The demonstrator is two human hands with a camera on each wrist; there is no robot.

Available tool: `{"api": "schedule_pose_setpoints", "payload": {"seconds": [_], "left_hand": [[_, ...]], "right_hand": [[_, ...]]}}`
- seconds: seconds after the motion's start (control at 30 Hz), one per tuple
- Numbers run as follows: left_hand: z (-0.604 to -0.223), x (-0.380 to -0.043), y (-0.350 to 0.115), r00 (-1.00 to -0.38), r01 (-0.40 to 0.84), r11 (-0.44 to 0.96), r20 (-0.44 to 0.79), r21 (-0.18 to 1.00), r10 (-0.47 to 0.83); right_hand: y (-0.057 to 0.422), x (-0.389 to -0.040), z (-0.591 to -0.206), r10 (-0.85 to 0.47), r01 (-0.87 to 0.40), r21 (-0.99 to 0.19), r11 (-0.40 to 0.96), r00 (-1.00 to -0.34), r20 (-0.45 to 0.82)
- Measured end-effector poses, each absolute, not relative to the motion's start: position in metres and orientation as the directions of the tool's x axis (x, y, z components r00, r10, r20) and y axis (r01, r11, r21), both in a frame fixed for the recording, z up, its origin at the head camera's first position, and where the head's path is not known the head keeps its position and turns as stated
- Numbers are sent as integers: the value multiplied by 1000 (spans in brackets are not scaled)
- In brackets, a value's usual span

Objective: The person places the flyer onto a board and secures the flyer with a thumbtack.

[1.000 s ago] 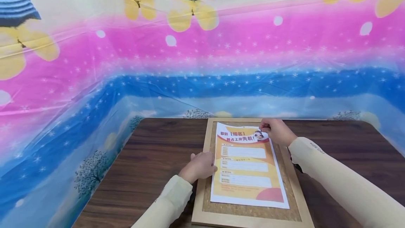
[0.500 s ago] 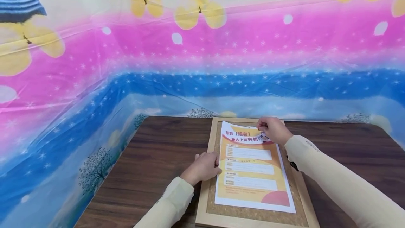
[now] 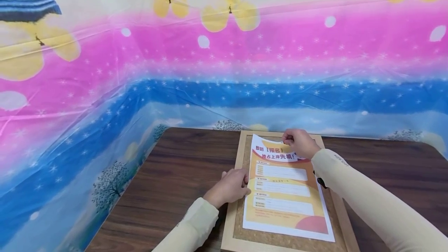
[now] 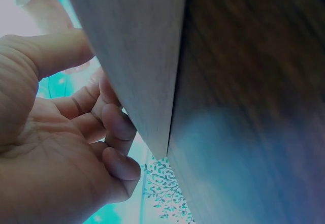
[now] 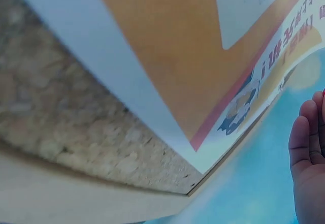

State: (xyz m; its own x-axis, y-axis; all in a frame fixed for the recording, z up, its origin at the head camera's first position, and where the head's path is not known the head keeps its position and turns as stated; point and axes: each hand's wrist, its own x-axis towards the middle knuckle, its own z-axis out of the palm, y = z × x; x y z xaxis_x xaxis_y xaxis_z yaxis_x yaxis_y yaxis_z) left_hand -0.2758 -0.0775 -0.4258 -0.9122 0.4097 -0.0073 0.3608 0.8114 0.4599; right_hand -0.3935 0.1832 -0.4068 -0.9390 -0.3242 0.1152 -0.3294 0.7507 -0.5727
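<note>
A printed yellow and white poster (image 3: pixel 280 189) lies on a cork board (image 3: pixel 273 237) with a pale wooden frame (image 3: pixel 233 209). My left hand (image 3: pixel 229 186) rests at the poster's left edge, loosely curled, thumb at the paper's edge; the left wrist view shows its fingertips by the frame's rim. At the poster's top edge, my right hand (image 3: pixel 301 142) has thumb and fingers pinched together. A sliver of a small red thing (image 5: pixel 323 96) shows at these fingers in the right wrist view; its kind is hidden. The poster's top edge looks slightly wavy.
The framed board lies on a dark wood-grain table (image 3: pixel 182 166). A printed curtain (image 3: pixel 224 61) in pink, blue and cream hangs behind the table and along its left side.
My right hand has moved a little left along the poster's top edge and covers more of the printed figure. The left hand stays at the left edge. The head view has shifted slightly.
</note>
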Motion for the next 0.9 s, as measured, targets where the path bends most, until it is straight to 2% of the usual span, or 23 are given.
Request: {"api": "schedule_pose_setpoints", "payload": {"seconds": [0.4, 0.63, 0.9], "left_hand": [[-425, -276, -76, -901, 384, 801, -2, 460, 433], [-425, -273, -76, -904, 367, 807, -27, 462, 426], [-425, -273, -80, -910, 363, 812, -16, 457, 415]], "right_hand": [[178, -408, -415, -323, -305, -595, 743, -943, 80], [172, -417, -421, -282, -231, -615, 754, -959, 15], [169, -424, -426, -287, -212, -641, 738, -958, -14]]}}
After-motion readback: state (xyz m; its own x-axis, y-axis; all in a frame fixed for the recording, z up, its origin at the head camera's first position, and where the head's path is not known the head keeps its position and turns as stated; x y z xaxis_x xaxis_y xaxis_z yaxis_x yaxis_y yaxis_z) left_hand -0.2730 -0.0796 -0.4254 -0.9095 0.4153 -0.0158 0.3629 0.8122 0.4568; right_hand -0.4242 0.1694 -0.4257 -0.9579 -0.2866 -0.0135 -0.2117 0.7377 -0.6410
